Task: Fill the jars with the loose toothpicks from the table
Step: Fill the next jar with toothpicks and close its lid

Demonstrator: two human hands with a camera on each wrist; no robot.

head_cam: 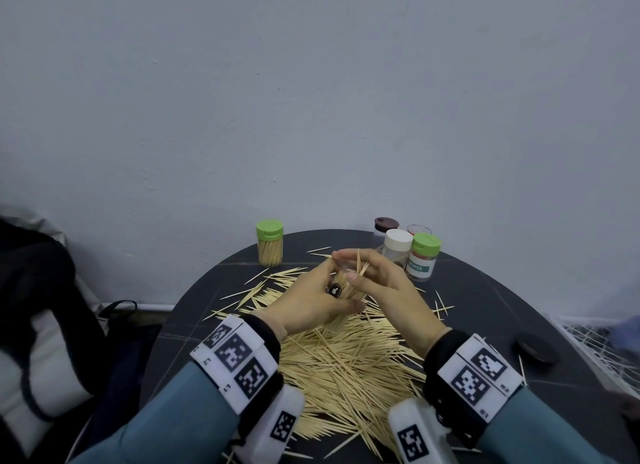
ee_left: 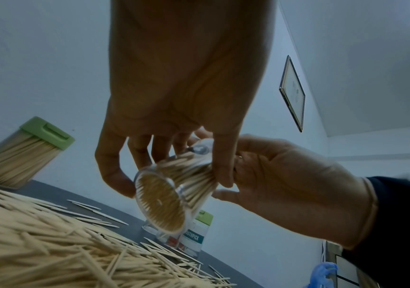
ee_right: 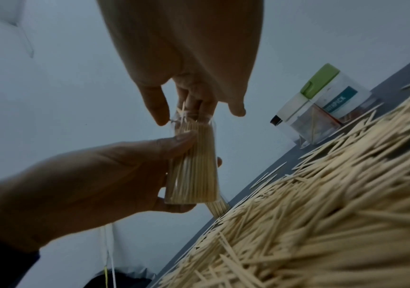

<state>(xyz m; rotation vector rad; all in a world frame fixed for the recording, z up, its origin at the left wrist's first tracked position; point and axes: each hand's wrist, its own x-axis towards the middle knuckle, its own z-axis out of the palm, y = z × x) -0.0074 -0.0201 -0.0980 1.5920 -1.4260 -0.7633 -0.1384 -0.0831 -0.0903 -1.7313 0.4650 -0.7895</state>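
Loose toothpicks (head_cam: pixel 349 370) lie heaped every which way on the near half of the dark round table (head_cam: pixel 485 290), between the two wrists. Just past the heap, lifted off the tabletop, the left hand (head_cam: pixel 308 299) curls round a clear jar (ee_left: pixel 174 185) packed with toothpicks; its long axis leans, mouth up and away. At that mouth the right hand (head_cam: pixel 377 280) pinches a few toothpicks (head_cam: pixel 360 261), tips pointing up. Farther back a green-lidded full jar (head_cam: pixel 269 242) stands upright on the left, a cluster of jars (head_cam: pixel 412 252) on the right. Behind is a plain pale wall (head_cam: pixel 311 100).
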